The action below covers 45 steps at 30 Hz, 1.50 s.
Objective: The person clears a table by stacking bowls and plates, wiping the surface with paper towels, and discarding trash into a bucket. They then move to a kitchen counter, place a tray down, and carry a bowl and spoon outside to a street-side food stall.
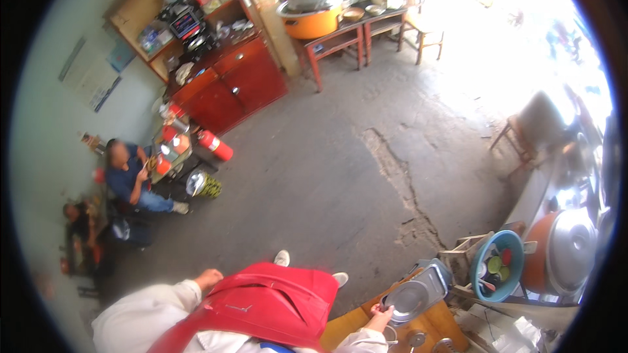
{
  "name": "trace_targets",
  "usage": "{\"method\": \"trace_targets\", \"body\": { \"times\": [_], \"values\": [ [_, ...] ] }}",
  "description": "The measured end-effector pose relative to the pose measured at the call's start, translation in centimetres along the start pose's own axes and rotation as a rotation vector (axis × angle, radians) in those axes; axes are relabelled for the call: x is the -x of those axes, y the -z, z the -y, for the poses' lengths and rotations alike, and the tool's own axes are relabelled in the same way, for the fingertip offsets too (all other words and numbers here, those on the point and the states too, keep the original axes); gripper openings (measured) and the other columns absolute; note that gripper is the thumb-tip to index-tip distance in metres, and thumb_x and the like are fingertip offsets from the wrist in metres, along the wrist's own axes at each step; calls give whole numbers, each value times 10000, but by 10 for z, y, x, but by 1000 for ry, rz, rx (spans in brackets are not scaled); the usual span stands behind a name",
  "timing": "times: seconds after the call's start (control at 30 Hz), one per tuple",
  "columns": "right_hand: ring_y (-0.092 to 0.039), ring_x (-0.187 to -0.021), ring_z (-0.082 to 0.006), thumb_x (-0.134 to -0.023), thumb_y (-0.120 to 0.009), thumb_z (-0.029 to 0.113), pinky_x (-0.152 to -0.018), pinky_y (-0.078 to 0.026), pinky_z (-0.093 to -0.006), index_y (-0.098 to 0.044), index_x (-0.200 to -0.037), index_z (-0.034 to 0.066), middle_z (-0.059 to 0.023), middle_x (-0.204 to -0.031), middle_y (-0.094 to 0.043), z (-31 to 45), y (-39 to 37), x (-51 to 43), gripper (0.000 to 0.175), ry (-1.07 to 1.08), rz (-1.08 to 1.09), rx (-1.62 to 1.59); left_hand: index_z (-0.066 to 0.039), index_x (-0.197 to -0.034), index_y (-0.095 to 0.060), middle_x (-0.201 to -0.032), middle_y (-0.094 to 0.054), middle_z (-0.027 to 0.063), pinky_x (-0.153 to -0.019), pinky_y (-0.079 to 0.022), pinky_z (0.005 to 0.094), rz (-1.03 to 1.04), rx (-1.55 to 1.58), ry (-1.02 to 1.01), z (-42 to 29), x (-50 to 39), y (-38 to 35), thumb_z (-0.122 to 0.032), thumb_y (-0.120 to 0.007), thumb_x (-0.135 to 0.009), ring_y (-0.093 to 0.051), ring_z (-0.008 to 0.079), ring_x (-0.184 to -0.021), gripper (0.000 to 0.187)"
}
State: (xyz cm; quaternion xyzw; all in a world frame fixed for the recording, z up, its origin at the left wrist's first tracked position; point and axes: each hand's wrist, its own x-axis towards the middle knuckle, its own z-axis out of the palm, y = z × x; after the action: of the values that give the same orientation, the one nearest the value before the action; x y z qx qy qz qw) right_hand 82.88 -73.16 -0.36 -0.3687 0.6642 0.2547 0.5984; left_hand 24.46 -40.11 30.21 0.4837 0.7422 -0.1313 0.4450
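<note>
My right hand (379, 317) is at the near edge of a round grey dish (410, 299), its fingers closed on the rim. The dish sits on or over a rectangular grey metal tray (436, 279); I cannot tell whether they touch. Both are above a wooden table (434, 321). My left hand (209, 278) hangs beside the red apron (274, 299), fingers curled, with nothing visible in it.
At right, a blue basin (516, 264) of dishes stands by a large orange pot (535, 255). Ahead lies cracked concrete floor (314, 176). A seated person (125, 176), a patterned bin (210, 186), a fire extinguisher (216, 145) and a red cabinet (230, 88) are leftward.
</note>
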Motion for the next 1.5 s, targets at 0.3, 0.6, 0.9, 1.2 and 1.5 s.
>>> {"method": "trace_targets", "body": {
  "times": [0.3,0.6,0.9,1.2,1.5],
  "values": [
    [-477,-497,-172,-911,-665,387,-488,-392,-319,-597,-792,186,10,-592,-524,-6,8,39,243,151,118,-293,-99,-1138,-633,-984,-662,45,-634,-500,309,132,175,-4,-133,-4,0,-240,-619,-944,-565,122,-679,241],
    [-654,-861,-230,-950,-571,99,-645,-504,-368,-599,-1165,94,-56,-996,-675,-59,-87,142,216,224,478,257,-31,-697,-671,-662,-695,60,-582,-501,303,118,3,-613,-308,-77,-18,-256,-666,-890,-636,123,-599,296],
    [-679,-874,-248,-963,-564,80,-775,-584,-396,-569,-1161,-7,-140,-1024,-670,-209,-242,380,216,190,947,1018,47,-1252,-548,-1130,-661,145,-886,-553,396,937,684,-143,-477,-74,-30,-289,-680,-947,-677,249,-971,472],
    [-673,-819,-175,-957,-644,270,-700,-575,-337,-648,-1079,29,-80,-945,-690,-207,-348,429,269,338,754,1292,85,-1171,-608,-1101,-664,130,-873,-518,364,661,999,-380,-561,-122,-14,-171,-690,-925,-642,211,-997,365],
    [-635,-727,-147,-929,-657,235,-618,-546,-304,-665,-1056,27,-56,-876,-681,-128,-548,437,244,587,846,1341,61,-1040,-632,-988,-656,124,-709,-538,395,281,954,-338,-714,-199,11,-12,-659,-815,-658,263,-855,238]
  ]
}}
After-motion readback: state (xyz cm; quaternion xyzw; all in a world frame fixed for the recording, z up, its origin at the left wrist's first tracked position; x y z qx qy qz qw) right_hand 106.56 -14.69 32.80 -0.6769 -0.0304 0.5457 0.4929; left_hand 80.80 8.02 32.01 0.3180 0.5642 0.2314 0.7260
